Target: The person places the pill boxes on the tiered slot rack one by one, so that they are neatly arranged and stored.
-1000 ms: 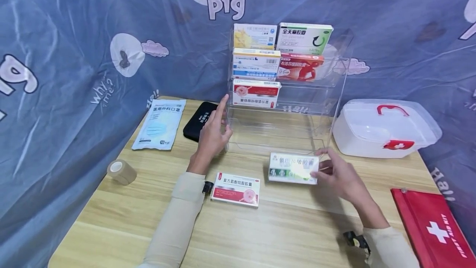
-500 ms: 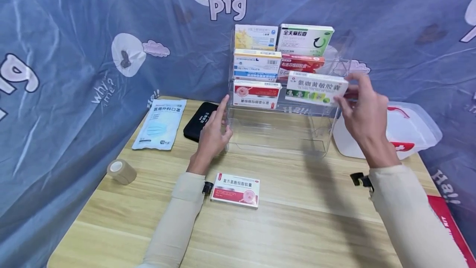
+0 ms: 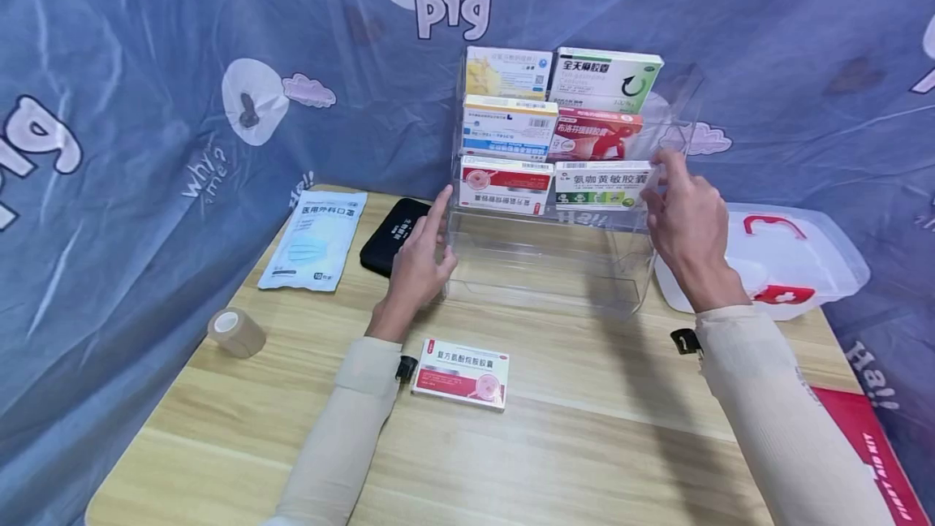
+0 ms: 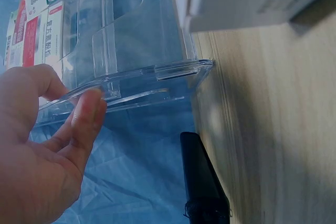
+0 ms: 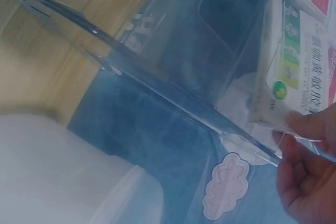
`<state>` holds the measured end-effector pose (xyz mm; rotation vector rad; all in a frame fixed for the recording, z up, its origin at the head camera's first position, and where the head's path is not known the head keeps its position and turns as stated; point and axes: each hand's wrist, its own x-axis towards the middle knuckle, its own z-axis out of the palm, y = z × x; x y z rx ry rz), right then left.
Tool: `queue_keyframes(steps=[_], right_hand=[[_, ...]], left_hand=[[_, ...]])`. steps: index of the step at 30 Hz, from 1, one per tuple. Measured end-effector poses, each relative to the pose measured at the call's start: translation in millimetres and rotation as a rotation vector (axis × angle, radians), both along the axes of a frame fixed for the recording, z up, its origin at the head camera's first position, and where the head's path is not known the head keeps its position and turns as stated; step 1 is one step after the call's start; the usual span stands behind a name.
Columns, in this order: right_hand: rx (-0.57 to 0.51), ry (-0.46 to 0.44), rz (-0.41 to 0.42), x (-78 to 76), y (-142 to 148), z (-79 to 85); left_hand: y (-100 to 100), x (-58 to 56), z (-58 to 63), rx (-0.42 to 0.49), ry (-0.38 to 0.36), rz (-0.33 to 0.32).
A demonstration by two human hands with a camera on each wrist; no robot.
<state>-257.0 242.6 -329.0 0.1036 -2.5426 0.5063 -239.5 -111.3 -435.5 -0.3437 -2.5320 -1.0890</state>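
Observation:
A clear plastic display rack (image 3: 536, 254) stands on the table with medicine boxes on its tiers. My right hand (image 3: 687, 222) pinches the right end of a white and green medicine box (image 3: 602, 187), which sits in the third tier beside a red and white box (image 3: 506, 187). In the right wrist view the thumb (image 5: 310, 124) lies against the box's end. My left hand (image 3: 420, 258) holds the rack's left side edge, with the clear panel between thumb and fingers in the left wrist view. Another red and white medicine box (image 3: 462, 374) lies flat near the left wrist.
Upper tiers hold a green and white box (image 3: 605, 79), a red box (image 3: 595, 135) and two others. Left of the rack are a black case (image 3: 387, 238), a mask packet (image 3: 314, 240) and a tape roll (image 3: 237, 333). A white lidded container (image 3: 763, 258) and red first aid pouch (image 3: 869, 445) stand right.
My right hand has lifted the white and green box from low over the table up and onto the rack's third tier, at the right. The left hand has stayed at the rack's side.

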Motion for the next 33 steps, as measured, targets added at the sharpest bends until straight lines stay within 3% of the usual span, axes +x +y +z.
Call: queue_keyframes(steps=[5,10,16,28,33], right_hand=[[0.023,-0.015,-0.003,-1.1,-4,-2.8],[0.035,-0.078,-0.064,-1.6,-15,-6.6],[-0.004,-0.048,-0.129,-0.9,-23,-13.6],[0.079,-0.040,-0.132,2.6,-27,-17.7],[0.088,-0.101,-0.124,9.7,-28,-16.9]], left_hand=[[1,-0.1,-0.6,-0.001,0.001,0.001],[1,0.2,-0.9,0.004,-0.010,0.001],[2,0.5,0.7,0.007,-0.009,-0.003],[2,-0.1,-0.6,0.008,-0.009,-0.001],[2,0.6,0.0,0.009,-0.003,-0.002]])
